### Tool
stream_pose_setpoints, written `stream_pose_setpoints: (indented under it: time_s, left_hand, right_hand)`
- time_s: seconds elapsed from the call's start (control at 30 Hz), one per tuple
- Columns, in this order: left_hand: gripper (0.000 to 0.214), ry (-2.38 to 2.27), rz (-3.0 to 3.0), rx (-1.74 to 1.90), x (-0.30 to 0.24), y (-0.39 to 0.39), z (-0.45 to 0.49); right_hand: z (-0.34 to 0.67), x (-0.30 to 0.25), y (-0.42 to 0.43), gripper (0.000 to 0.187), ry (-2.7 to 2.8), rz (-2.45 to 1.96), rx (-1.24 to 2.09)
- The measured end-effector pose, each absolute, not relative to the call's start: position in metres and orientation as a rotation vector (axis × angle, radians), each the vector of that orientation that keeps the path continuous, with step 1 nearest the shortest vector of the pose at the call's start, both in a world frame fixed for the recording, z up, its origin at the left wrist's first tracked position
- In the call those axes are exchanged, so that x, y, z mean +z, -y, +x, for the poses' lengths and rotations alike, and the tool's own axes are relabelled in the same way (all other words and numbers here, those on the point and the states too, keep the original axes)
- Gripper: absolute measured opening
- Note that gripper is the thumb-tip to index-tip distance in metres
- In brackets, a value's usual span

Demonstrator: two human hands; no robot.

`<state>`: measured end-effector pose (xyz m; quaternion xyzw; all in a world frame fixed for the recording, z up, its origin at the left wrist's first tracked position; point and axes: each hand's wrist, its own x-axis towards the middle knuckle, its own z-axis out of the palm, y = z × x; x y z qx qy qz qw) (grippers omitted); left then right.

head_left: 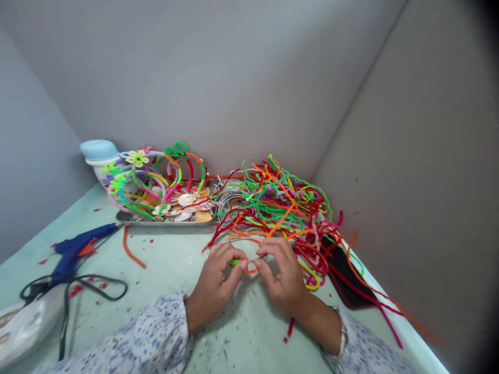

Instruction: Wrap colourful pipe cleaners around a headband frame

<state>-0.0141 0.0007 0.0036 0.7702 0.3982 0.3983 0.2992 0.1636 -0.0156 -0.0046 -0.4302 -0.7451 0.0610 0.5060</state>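
My left hand (220, 272) pinches the end of a short orange pipe cleaner (251, 270) in front of the pile. A bit of bright green fuzz (234, 262) shows beside its fingertips. Close on the right, my right hand (283, 275) is closed in a pinch at the other side of the orange piece, which sags in a small curve between both hands. Thin silver wire seems to run between the fingertips, though the fingers cover most of it. Behind them lies a tangled heap of pipe cleaners (273, 195) in several colours, with coiled wire hoops (230, 200) at its left.
A metal tray (167, 223) holds shells (187, 200) and finished fuzzy hoops (158, 156) with flowers. A white bottle with a blue lid (99, 149) stands behind. Left lie a blue glue gun (72, 254) with its cord and a plastic bag (33, 324). A dark phone-like slab (349, 280) lies right.
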Motion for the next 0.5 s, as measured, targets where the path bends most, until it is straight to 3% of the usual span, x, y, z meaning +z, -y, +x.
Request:
stream_pose_setpoints:
  time_s: [0.5]
  left_hand:
    - [0.016, -1.128, 1.817, 1.204, -0.0019, -0.0039, -0.0145]
  right_hand:
    - [0.1638, -0.0026, 0.0181, 0.022, 2.029, -0.870, 0.098]
